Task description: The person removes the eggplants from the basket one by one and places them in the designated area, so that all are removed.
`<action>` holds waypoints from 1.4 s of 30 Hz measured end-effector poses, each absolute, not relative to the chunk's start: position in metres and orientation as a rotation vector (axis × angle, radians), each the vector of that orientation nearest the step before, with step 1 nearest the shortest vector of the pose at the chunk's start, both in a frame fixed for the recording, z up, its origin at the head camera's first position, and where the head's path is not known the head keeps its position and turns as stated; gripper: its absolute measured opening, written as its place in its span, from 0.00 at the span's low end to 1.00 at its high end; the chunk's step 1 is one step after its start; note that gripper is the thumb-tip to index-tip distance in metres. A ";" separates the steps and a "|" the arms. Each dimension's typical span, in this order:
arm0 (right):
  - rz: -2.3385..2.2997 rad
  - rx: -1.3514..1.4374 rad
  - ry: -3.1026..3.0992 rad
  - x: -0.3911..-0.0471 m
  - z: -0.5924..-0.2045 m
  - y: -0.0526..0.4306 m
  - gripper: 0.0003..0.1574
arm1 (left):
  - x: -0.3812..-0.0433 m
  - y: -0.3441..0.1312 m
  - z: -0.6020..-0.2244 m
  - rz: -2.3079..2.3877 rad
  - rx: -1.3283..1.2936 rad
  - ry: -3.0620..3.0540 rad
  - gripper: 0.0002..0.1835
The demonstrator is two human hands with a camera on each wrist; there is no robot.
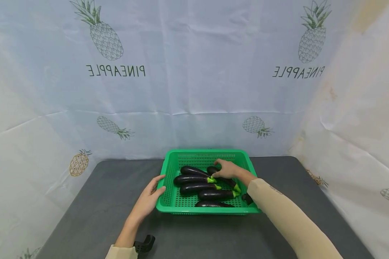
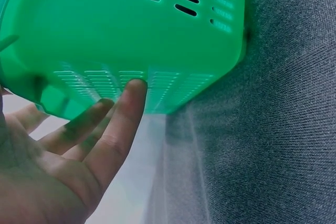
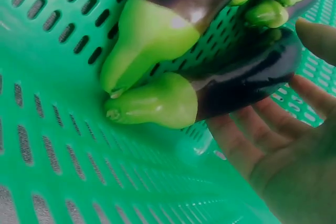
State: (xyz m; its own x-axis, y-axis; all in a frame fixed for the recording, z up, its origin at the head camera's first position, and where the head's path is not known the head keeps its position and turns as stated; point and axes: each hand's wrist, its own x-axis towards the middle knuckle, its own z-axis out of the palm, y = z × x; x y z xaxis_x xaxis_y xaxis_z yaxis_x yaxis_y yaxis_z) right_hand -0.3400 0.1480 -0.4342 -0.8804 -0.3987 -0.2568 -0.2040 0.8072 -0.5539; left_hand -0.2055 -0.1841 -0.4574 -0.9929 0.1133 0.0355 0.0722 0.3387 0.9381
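Basket, head view: A green perforated basket is sitting on a dark gray counter at the lower center of the frame, with glossy purple-black eggplants lying inside, most of them pointing their green stem ends to the right.
Left hand, head view: At the basket's left rim, a person's left hand is touching the edge, its fingers relaxed and spread; a black device is showing at the wrist.
Right hand, head view: A beige sleeve is crossing the right rim while the right hand is spanning the rear-right eggplant, thumb on one side and fingers on the other.
Backdrop, head view: A pale sheet printed with pineapples and mirrored lettering is hanging behind and along both sides.
Rim side, left wrist view: The basket's slotted walls are filling the upper left, the open-fingered left hand is lying against the outer wall from the lower left, and counter fabric is stretching down the right.
Eggplant, right wrist view: The rear-right eggplant is lying across the center, its stem end nearly meeting a neighbor's at left; the right hand's fingers are meeting its lower edge, the thumb is standing by the blunt end, and hidden fingertips are leaving it unclear whether the hand is gripping.
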 end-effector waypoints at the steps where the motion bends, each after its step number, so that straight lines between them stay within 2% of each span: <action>1: -0.757 -0.449 2.624 -0.340 -0.435 0.148 0.36 | -0.205 -0.184 -0.457 1.780 0.177 2.537 0.28; 16: -0.871 -0.466 2.609 -0.344 -0.433 0.154 0.30 | -0.205 -0.182 -0.458 1.774 0.153 2.550 0.28; 42: -1.034 -0.641 2.533 -0.319 -0.359 0.157 0.31 | -0.208 -0.186 -0.461 1.766 0.176 2.546 0.28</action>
State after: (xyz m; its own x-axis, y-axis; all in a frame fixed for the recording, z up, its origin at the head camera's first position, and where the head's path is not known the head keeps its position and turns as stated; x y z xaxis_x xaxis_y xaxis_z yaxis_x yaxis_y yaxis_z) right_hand -0.3195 0.1568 -0.3594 -0.8444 -0.5197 -0.1300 -0.2804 0.6355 -0.7194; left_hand -0.2079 -0.1858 -0.4614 -0.9928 0.1147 0.0332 0.0712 0.3458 0.9356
